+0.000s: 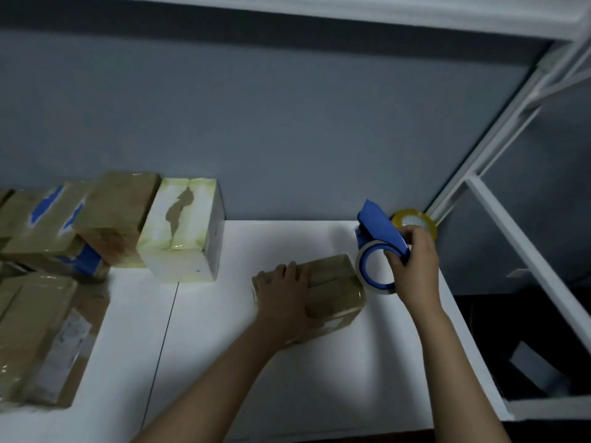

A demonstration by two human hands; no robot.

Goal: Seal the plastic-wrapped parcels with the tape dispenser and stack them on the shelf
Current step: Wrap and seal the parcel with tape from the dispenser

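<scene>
The small brown cardboard parcel in clear plastic wrap (335, 284) lies on the white worktop (287, 372), right of the middle. The left hand (284, 294) rests on its left half, grip spread flat with the fingers straight. At the parcel's right end, touching it or just beside it, is the blue tape dispenser with its clear roll (374, 251); the right hand (415, 266) holds it, grip curled round the handle. Behind, in the corner by the white metal rack frame (499, 148), lies a yellowish tape roll (414, 219). Well apart to the left are a white taped box (188, 231) and stacked brown taped parcels (105, 219).
</scene>
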